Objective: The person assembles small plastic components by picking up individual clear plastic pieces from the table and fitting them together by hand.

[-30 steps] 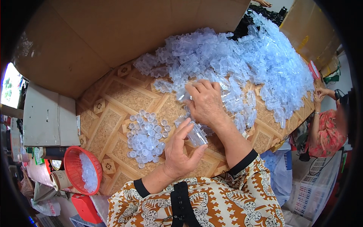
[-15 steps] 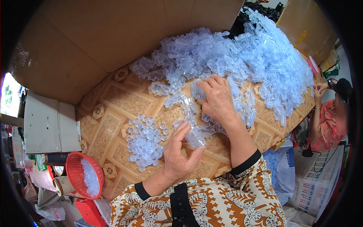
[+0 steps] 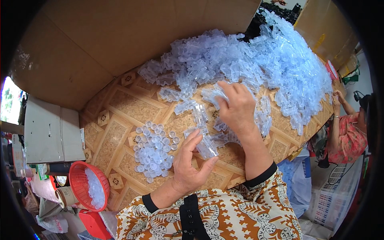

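My left hand (image 3: 190, 164) curls its thumb and fingers around a clear rectangular plastic piece (image 3: 207, 148) above the near part of the table. Farther off, my right hand (image 3: 238, 108) closes its fingertips on another clear plastic piece (image 3: 212, 94), at the near edge of a large pile of similar pieces (image 3: 216, 54). Several loose clear pieces (image 3: 199, 113) lie between my hands. To the left of my left hand sits a heap of small round translucent caps (image 3: 154, 150).
A tall cardboard panel (image 3: 100, 40) borders the table (image 3: 120, 104) at the back left. A red basket (image 3: 106, 184) with translucent parts stands at the left edge, below a white box (image 3: 54, 130). Another person (image 3: 346, 132) sits at the far right.
My right hand has shifted slightly right and toward me, and the clear piece at its fingertips has turned a little. My left hand stays nearly still. The other person's arms have moved.
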Demonstrator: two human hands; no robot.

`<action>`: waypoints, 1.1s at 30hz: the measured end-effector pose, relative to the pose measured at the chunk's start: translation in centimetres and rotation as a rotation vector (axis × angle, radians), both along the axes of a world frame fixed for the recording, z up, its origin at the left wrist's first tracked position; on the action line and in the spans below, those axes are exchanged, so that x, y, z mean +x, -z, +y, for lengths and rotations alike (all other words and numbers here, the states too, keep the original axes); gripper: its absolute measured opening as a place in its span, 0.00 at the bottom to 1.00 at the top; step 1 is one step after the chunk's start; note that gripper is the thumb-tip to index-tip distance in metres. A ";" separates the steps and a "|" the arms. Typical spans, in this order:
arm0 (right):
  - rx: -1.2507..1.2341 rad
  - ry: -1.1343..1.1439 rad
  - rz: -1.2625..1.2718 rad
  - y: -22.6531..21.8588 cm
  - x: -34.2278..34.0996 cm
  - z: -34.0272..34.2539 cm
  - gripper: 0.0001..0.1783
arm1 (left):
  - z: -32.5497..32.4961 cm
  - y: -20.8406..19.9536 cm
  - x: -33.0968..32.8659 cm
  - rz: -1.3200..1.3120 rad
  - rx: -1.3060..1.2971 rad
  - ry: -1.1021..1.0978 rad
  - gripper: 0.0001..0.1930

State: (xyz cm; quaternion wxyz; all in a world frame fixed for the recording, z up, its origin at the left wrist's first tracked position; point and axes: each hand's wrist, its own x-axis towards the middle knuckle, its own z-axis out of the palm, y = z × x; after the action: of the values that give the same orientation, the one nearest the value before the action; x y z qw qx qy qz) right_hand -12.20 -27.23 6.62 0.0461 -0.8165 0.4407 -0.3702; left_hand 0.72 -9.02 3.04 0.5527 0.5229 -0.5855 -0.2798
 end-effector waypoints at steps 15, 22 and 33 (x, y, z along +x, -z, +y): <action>-0.015 -0.067 -0.093 1.4 -1.1 -1.0 0.21 | 0.1 0.0 -0.3 0.446 0.084 0.016 0.35; 0.082 -0.135 -0.144 1.3 -1.6 -1.8 0.20 | -0.4 0.3 -0.5 0.352 -0.049 0.012 0.35; 0.706 -0.355 -0.761 -0.9 -5.6 3.8 0.10 | 0.4 -0.2 -0.5 0.017 -0.150 -0.064 0.35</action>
State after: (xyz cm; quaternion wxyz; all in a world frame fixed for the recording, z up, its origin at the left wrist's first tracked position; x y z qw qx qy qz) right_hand -17.84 -23.47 7.55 0.5352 -0.6215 0.3459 -0.4556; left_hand 0.20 -8.61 3.25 0.6041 0.4960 -0.5831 -0.2216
